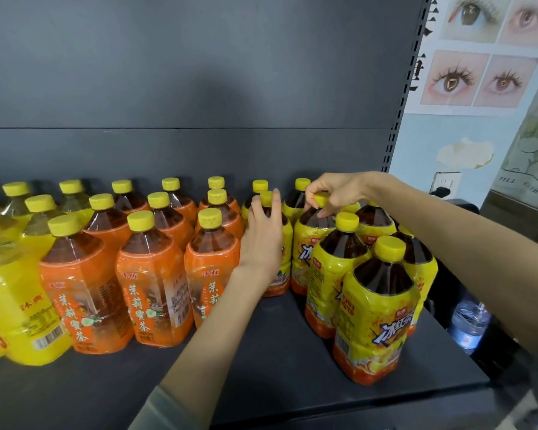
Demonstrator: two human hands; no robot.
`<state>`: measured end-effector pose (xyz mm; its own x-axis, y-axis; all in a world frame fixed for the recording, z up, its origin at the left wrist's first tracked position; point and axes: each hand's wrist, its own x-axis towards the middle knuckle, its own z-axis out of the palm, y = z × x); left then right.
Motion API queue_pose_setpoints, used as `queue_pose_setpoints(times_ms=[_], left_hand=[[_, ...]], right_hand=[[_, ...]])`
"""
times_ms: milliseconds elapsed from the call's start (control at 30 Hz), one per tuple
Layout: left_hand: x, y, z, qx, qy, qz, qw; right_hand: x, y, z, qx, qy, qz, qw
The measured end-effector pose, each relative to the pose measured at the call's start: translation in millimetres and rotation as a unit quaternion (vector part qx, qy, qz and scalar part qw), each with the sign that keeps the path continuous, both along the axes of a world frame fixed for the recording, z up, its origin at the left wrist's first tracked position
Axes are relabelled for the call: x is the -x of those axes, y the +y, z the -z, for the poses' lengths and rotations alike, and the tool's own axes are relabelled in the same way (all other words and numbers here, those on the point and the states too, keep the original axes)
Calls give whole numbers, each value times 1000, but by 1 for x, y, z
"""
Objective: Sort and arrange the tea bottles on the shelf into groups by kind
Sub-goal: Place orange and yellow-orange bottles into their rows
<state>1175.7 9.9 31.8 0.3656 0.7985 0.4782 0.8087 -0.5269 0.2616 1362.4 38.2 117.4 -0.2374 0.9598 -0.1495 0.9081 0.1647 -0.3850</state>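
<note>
1. We start with the two bottles being handled. The left bottle point(287, 243) and the right bottle point(308, 243) stand upright side by side towards the back of the shelf point(261, 352), and both carry yellow-and-orange labels.
2. The left hand point(263, 231) is wrapped round the left bottle's neck and shoulder just below the cap, fingers curled about it. The right hand point(333, 193) reaches over and pinches the right bottle at its cap and neck with bent fingertips.
3. Around them we see three kinds in blocks: yellow bottles point(22, 299) at the far left, orange bottles point(149, 290) in the middle, and yellow-and-orange bottles point(376, 311) clustered on the right.
4. We judge the sorting to be nearly done. The step in hand looks like tidying the line between the orange block and the right-hand cluster.
5. The next move probably calls for shifting these two bottles to the right, against their own kind. They should stay upright and not knock the closely packed neighbours, and the loose right-hand cluster could be squared into rows.
6. Further out, a dark back panel point(199, 88) rises behind the shelf. Pictures of eyes point(479, 57) hang on the wall to the right, with a clear water bottle point(469, 324) below them.
</note>
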Motion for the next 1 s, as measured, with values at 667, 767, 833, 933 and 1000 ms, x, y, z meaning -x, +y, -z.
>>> queue_pose_setpoints(times_ms=[667,767,833,933,1000], left_hand=[[-63,-131,36,23,-152,165,974],[-59,-130,36,27,-156,165,973],[-52,-130,36,20,-160,167,973],[-35,-129,39,24,-175,180,968],[-19,-127,40,30,-183,184,965]], right_hand=[[-66,-118,24,-249,153,188,938],[-56,-145,52,-233,233,195,924],[-51,-158,72,-241,290,189,907],[-49,-169,97,-270,309,198,890],[-46,-173,108,-280,312,225,879]])
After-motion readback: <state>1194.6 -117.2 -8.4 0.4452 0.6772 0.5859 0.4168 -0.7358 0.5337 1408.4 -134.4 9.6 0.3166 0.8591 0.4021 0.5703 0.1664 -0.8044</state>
